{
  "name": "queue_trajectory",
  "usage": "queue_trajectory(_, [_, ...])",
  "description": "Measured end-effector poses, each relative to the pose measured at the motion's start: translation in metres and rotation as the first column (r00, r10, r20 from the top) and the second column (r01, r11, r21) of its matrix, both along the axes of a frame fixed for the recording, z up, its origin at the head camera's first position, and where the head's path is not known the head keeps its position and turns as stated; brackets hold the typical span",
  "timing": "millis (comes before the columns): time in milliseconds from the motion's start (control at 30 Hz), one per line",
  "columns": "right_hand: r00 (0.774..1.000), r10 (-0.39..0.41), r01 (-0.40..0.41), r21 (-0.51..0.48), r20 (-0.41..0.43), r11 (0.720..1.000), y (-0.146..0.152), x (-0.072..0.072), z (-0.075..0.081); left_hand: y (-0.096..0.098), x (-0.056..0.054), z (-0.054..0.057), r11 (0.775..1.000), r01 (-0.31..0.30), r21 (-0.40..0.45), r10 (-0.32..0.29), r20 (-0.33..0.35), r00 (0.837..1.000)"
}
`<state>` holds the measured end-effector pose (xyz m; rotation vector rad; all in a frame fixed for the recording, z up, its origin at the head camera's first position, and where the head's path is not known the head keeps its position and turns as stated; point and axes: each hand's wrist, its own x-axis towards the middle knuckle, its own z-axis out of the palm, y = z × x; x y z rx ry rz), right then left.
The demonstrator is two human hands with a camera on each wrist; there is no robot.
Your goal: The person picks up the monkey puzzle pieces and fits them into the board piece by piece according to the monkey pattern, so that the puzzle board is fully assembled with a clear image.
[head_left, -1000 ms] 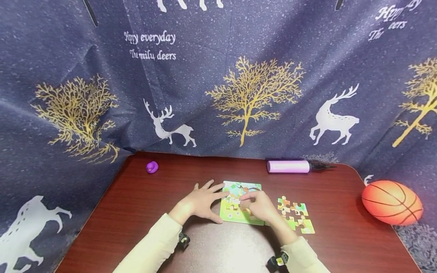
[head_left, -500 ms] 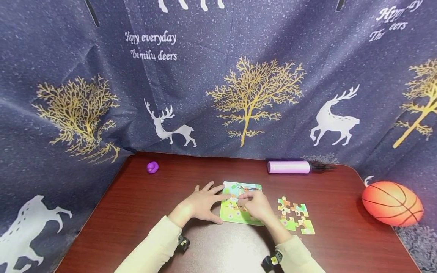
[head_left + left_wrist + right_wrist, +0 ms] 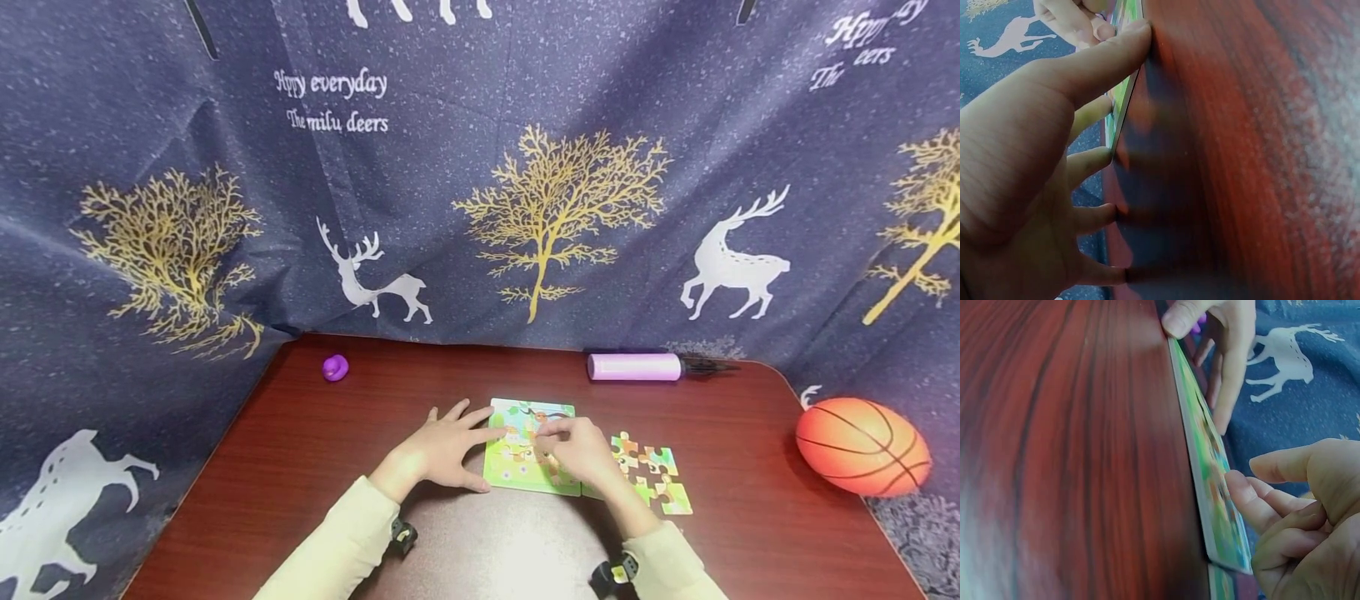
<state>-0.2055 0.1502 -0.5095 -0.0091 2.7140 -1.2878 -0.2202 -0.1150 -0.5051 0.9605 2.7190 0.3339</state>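
Note:
A puzzle board (image 3: 517, 477) with a bright animal picture lies flat on the table. My left hand (image 3: 442, 450) is spread at its left side; the thumb (image 3: 1138, 39) touches the near left corner and the forefinger reaches over the picture. Over the right half of the board is my right hand (image 3: 583, 450). In the right wrist view, its index fingertip (image 3: 1239, 484) meets the board's face, the thumb stands apart from it and the other fingers are bent. Several loose puzzle pieces (image 3: 677, 497) lie right of the board, partly hidden by the right hand and wrist.
On the dark red table (image 3: 390, 383), a purple rubber duck (image 3: 335, 367) sits at the back left. A pink hand pump (image 3: 633, 367) lies at the back right. A basketball (image 3: 862, 446) is at the right edge. A deer-print cloth (image 3: 450, 208) hangs behind.
My right hand shifted a little left over the board, then back right, uncovering more of the picture's middle. My left hand has kept its place.

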Motion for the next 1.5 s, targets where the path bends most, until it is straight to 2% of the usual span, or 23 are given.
queue_trajectory(333, [0.999, -0.041, 0.040, -0.043, -0.022, 0.998, 0.040, 0.005, 0.009, -0.001, -0.002, -0.002, 1.000, -0.005, 0.011, 0.005, 0.006, 1.000])
queue_trajectory(467, [0.998, -0.057, 0.056, -0.016, -0.041, 0.998, 0.062, 0.006, 0.008, -0.001, -0.001, -0.003, 1.000, -0.006, 0.009, 0.006, 0.007, 1.000])
queue_trajectory(767, [0.994, -0.063, 0.070, 0.084, -0.091, 0.994, 0.110, 0.009, 0.010, 0.002, 0.011, -0.003, 0.996, 0.080, 0.034, -0.079, -0.034, 0.996])
queue_trajectory(1133, [0.997, -0.075, 0.076, 0.120, -0.007, 0.990, 0.134, 0.016, 0.010, 0.001, 0.011, -0.007, 0.995, 0.101, -0.001, -0.101, -0.075, 0.992])
queue_trajectory(1500, [0.998, -0.021, 0.014, 0.123, 0.057, 0.992, 0.139, 0.015, 0.005, 0.002, 0.012, -0.007, 0.996, 0.093, 0.009, -0.092, -0.088, 0.992])
